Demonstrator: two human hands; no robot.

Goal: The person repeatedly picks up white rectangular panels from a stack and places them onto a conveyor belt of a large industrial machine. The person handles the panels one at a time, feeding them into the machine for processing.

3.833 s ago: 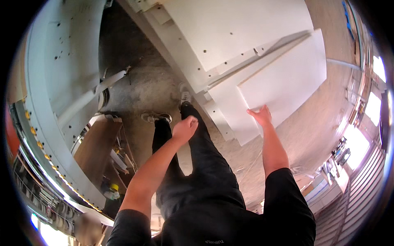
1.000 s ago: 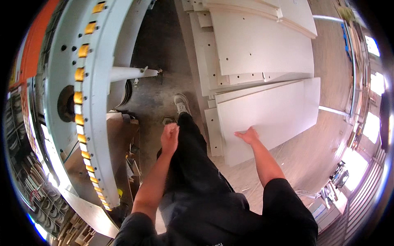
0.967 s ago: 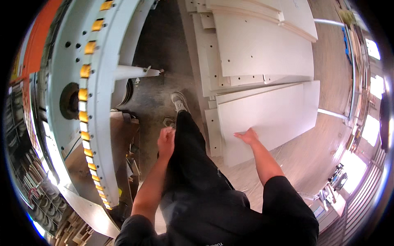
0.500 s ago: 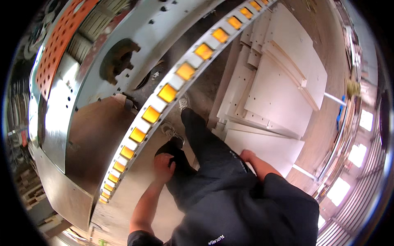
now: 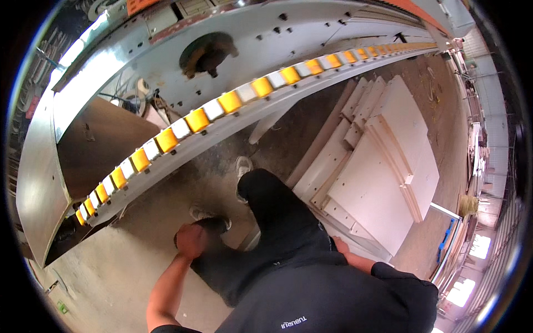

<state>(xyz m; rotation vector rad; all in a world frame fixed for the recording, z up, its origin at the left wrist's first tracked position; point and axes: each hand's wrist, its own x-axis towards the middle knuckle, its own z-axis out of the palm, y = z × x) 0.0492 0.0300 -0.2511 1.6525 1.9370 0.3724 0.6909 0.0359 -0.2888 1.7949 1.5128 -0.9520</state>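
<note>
My left hand point(image 5: 191, 241) is over my left knee, against the black trouser leg point(image 5: 217, 261). Its fingers are slightly smeared and partly hidden, so I cannot tell whether they hold anything. Beside my right thigh is my right hand point(image 5: 340, 245), its fingers mostly out of sight at the trousers. Just past it lies a stack of pale, drilled boards point(image 5: 366, 200). In front of me runs a long machine rail of yellow and white rollers point(image 5: 261, 86); neither hand touches it.
Behind the rollers stands a grey metal machine frame point(image 5: 261, 33) with a large cut-out. A brown panel point(image 5: 102, 141) and a tape-like roll point(image 5: 143, 87) are at the left. Narrow strips point(image 5: 397, 161) lie on the boards. A blue clamp-like piece point(image 5: 445, 242) is at the right.
The view has turned, so the roller rail now runs more across the picture. Both my hands have moved lower in view; my left hand is further left. The board stack appears lower.
</note>
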